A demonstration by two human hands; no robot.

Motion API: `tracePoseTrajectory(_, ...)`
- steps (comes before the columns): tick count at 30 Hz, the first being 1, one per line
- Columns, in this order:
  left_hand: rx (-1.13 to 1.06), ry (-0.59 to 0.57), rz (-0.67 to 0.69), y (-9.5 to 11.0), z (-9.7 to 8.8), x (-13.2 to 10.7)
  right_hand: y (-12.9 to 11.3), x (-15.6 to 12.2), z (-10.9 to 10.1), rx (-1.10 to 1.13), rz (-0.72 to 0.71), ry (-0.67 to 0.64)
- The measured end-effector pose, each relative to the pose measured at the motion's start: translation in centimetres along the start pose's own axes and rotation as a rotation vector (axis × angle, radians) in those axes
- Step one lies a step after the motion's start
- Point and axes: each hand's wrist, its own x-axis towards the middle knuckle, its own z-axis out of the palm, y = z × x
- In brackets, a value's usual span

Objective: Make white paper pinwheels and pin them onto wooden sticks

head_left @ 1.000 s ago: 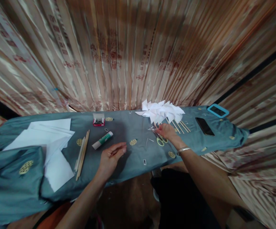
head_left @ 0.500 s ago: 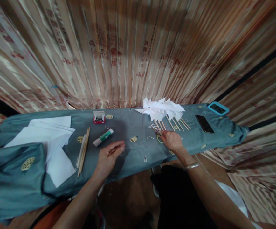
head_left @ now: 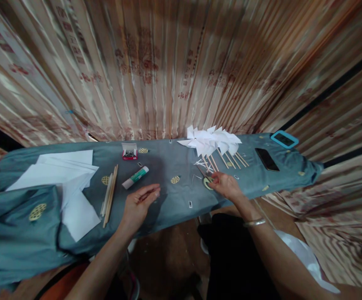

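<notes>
My right hand (head_left: 226, 185) is at the green-handled scissors (head_left: 207, 182), with thumb and fingertips closed on the handle near the table. The blades point away and to the left, among thin white paper scraps (head_left: 206, 165). Just beyond lie several white paper pinwheels (head_left: 214, 141) on wooden sticks, overlapping in a row. My left hand (head_left: 139, 205) hovers over the front of the table, fingers curled and thumb pressed to the index finger. Whatever it may hold is hidden. Nearest to it is a glue stick (head_left: 135, 177), lying on its side.
A small red box of pins (head_left: 129, 152) stands open at the back. White paper sheets (head_left: 52, 171) and wooden sticks (head_left: 110, 198) lie left on the grey-green cloth (head_left: 168, 162). A dark phone (head_left: 267, 159) and a blue-framed device (head_left: 284, 139) lie right.
The scissors' handle has shifted slightly left and shows more clearly beside my right fingers. My left hand has moved slightly left, its fingers still together.
</notes>
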Motion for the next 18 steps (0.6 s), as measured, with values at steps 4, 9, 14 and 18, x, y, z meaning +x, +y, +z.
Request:
tracePoseTrajectory(4, -0.015, -0.006, -0.004, 0.0, 0.1, -0.2, -0.7, 0.1, 0.1, 0.05, -0.005, 0.014)
tracePoseTrajectory(9, -0.021, -0.049, -0.003, -0.9, 0.5, -0.7, -1.9, 0.0, 1.3, 0.038, -0.015, 0.082)
tracePoseTrajectory(14, 0.054, -0.105, 0.052, -1.9, 1.2, -1.0, -5.8, -0.9, -1.1, 0.129, -0.165, 0.16)
tracePoseTrajectory(18, 0.105, -0.188, 0.123, -2.0, 1.8, -1.5, -9.8, -4.4, -1.6, 0.643, -0.511, 0.052)
